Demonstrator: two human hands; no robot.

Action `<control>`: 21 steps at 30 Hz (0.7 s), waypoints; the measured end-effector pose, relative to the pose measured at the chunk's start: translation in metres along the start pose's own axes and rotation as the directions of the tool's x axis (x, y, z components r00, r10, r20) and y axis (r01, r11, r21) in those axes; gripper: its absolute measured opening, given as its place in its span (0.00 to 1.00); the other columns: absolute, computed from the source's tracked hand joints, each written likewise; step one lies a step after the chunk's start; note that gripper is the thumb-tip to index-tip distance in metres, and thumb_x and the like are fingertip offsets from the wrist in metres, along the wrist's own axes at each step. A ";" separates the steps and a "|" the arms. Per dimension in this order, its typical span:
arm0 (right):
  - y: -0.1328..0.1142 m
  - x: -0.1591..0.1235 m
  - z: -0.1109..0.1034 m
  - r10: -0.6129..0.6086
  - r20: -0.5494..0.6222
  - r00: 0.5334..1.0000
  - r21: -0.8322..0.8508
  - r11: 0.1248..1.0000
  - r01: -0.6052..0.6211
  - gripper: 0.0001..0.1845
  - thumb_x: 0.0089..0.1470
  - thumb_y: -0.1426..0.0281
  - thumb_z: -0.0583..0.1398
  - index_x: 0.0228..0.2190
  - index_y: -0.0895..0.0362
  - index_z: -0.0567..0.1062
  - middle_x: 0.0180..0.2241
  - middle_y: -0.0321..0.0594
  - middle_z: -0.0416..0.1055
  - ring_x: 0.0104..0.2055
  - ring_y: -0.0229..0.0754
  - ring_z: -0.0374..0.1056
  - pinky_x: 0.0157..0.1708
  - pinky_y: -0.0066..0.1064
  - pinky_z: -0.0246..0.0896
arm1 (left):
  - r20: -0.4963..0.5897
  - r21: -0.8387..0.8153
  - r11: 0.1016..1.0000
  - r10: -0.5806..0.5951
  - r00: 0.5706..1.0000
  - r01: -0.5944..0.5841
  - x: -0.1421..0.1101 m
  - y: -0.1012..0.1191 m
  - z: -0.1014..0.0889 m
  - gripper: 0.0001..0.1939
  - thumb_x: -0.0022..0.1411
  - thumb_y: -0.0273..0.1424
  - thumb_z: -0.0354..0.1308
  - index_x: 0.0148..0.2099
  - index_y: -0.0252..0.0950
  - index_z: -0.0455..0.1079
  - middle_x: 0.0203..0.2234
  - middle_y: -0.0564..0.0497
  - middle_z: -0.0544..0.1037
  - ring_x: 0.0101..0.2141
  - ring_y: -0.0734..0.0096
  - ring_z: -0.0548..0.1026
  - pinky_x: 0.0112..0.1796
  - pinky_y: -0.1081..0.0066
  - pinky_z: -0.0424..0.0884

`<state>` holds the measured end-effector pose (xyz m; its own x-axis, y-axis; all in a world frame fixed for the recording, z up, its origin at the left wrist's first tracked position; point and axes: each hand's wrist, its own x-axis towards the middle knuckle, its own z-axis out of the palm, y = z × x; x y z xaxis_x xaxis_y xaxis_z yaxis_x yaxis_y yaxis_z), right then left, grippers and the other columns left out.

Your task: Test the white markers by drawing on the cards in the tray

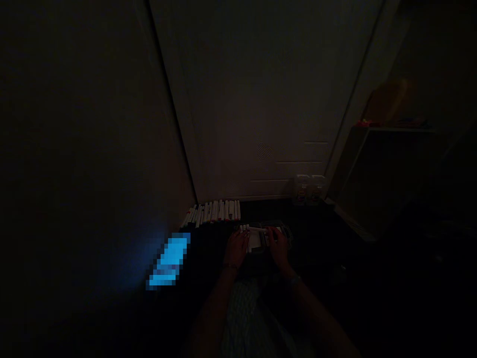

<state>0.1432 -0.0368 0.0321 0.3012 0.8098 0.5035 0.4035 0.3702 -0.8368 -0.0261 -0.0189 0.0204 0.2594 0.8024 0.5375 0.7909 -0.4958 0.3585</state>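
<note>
The scene is very dark. A small see-through case [265, 247] lies on the dark table in front of me, with white sticks, seemingly markers, in its left part. My left hand [236, 247] is at the case's left side, fingers bent in beside the sticks; what they grip is hard to make out. From the other side my right hand [278, 244] pinches the end of a white marker [257, 229]. This marker lies level across the top of the case, its left end close to my left fingers.
Several white markers [216, 211] stand in a row along the back left. A glowing blurred screen [169, 262] is at the left. Two clear containers [308, 190] stand against the back wall [238, 149]. To the right rises a cabinet [387, 174] with an orange item [389, 99] on top.
</note>
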 end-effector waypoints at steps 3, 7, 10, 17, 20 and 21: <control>0.001 0.000 0.001 -0.001 0.003 1.000 0.005 1.000 0.001 0.19 0.56 0.59 0.49 0.37 0.57 0.74 0.35 0.42 0.73 0.36 0.42 0.68 0.36 0.30 0.60 | -0.004 0.019 0.999 -0.026 1.000 0.026 -0.001 0.001 -0.001 0.17 0.63 0.35 0.42 0.49 0.42 0.68 0.47 0.51 0.73 0.51 0.67 0.66 0.54 0.59 0.57; 0.000 0.000 0.000 0.004 0.001 1.000 0.005 1.000 -0.004 0.19 0.57 0.59 0.49 0.37 0.57 0.74 0.36 0.42 0.73 0.37 0.42 0.68 0.36 0.30 0.60 | -0.035 0.040 0.999 -0.024 0.999 0.026 -0.003 0.008 -0.006 0.16 0.63 0.35 0.43 0.48 0.44 0.68 0.47 0.53 0.73 0.49 0.66 0.67 0.54 0.56 0.54; -0.001 0.000 0.000 -0.003 -0.004 1.000 0.005 1.000 0.003 0.19 0.57 0.60 0.49 0.37 0.56 0.74 0.36 0.42 0.73 0.37 0.42 0.68 0.37 0.30 0.60 | -0.028 0.051 0.999 -0.002 1.000 0.004 -0.003 0.013 -0.011 0.16 0.64 0.34 0.42 0.48 0.42 0.67 0.46 0.52 0.73 0.48 0.67 0.68 0.52 0.59 0.56; 0.005 0.000 0.002 -0.012 0.011 1.000 0.007 1.000 0.012 0.17 0.56 0.61 0.51 0.39 0.56 0.74 0.38 0.42 0.73 0.40 0.42 0.68 0.39 0.31 0.60 | -0.018 0.117 0.993 -0.023 1.000 0.025 -0.002 0.018 -0.016 0.17 0.64 0.33 0.39 0.48 0.41 0.66 0.43 0.49 0.74 0.46 0.65 0.67 0.48 0.62 0.60; 0.008 0.001 0.003 -0.013 0.040 0.999 -0.005 1.000 0.013 0.18 0.56 0.60 0.51 0.40 0.55 0.74 0.39 0.42 0.73 0.40 0.42 0.68 0.40 0.32 0.60 | -0.040 0.127 0.991 -0.028 0.999 0.032 -0.002 0.019 -0.017 0.17 0.64 0.33 0.40 0.50 0.42 0.65 0.45 0.50 0.73 0.48 0.65 0.66 0.48 0.62 0.59; 0.008 0.001 0.003 -0.015 0.058 0.998 -0.006 1.000 0.016 0.18 0.56 0.60 0.51 0.40 0.55 0.74 0.39 0.42 0.73 0.40 0.42 0.68 0.39 0.32 0.61 | -0.051 0.131 0.991 -0.035 0.998 0.041 -0.002 0.019 -0.017 0.17 0.64 0.33 0.40 0.50 0.42 0.64 0.45 0.50 0.72 0.48 0.65 0.65 0.48 0.62 0.59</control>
<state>0.1437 -0.0318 0.0251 0.2447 0.8288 0.5032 0.4130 0.3804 -0.8275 -0.0211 -0.0355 0.0395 0.2031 0.8012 0.5628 0.8666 -0.4146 0.2775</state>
